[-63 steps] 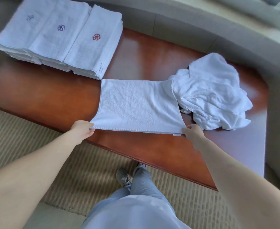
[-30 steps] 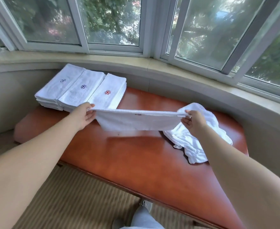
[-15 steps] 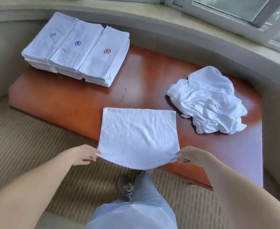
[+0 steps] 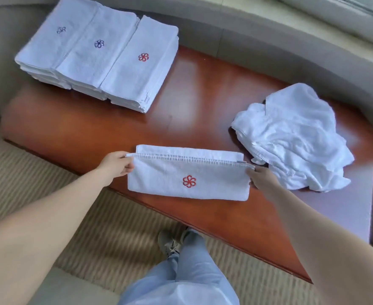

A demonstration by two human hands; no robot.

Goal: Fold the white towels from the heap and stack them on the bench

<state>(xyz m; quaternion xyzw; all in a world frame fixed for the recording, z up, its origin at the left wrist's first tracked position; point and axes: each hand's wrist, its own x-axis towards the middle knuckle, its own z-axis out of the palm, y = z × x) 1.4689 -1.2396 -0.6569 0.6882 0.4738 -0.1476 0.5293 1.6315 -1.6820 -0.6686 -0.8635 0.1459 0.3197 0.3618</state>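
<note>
Head view, near to far. At the bottom centre of the frame are the person's legs in light trousers (image 4: 187, 280) and a shoe (image 4: 168, 243) on a striped carpet (image 4: 106, 225). Above them, at the near edge of the reddish wooden surface (image 4: 194, 89), lies the towel being folded (image 4: 187, 177), doubled over with a red flower emblem facing up. The left hand (image 4: 115, 165) pinches its upper left corner and the right hand (image 4: 261, 178) pinches its upper right corner, each holding the hemmed top edge just short of the layer beneath. To the right of centre sits the heap (image 4: 291, 137) of unfolded white towels, close beside the right hand. At the upper left stand three stacks of folded towels (image 4: 102, 53), touching side by side. Judged risks: the top edge sits offset from the lower layer, so setting it down here would give a skewed fold; the towel lies near the surface's front edge, and a pull towards the body could drag it off; the right hand could snag the heap.
</note>
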